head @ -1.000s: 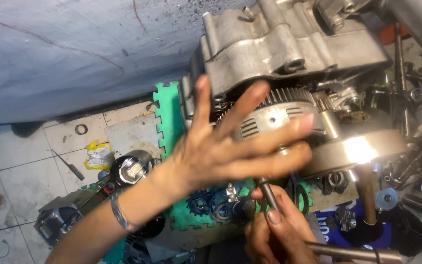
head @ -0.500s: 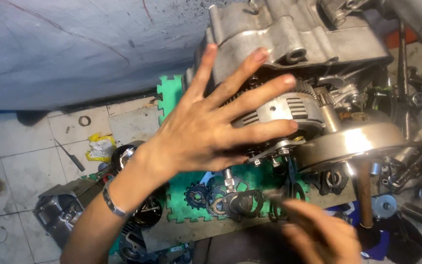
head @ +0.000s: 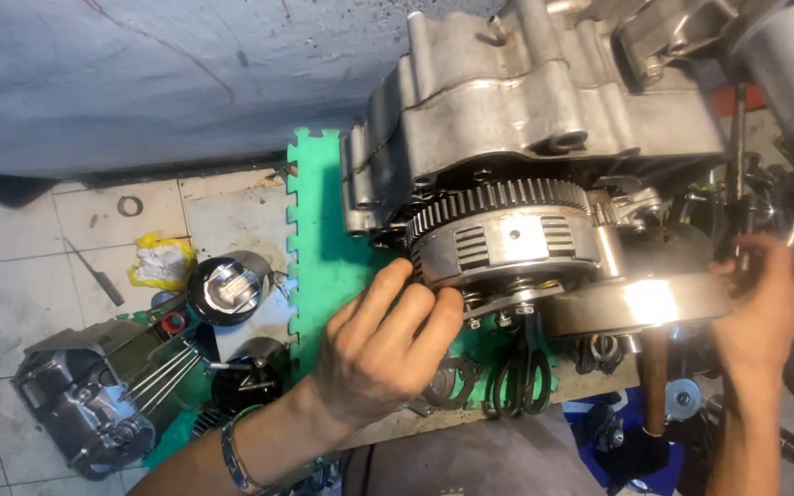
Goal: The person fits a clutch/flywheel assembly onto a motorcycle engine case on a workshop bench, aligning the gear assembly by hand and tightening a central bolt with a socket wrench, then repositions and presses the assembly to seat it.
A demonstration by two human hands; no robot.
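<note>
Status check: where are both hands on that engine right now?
Left hand fingers on toothed silver clutch drum. Right hand gripping shiny round metal cover. Black pliers below on green foam mat.

Left hand [head: 374, 354] fingers touch the toothed clutch drum [head: 507, 241]; right hand [head: 757, 303] grips the rim

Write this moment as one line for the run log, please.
left hand: fingers on toothed round metal clutch drum | right hand: at engine's right side, grasp unclear | grey metal engine case on green foam mat
</note>
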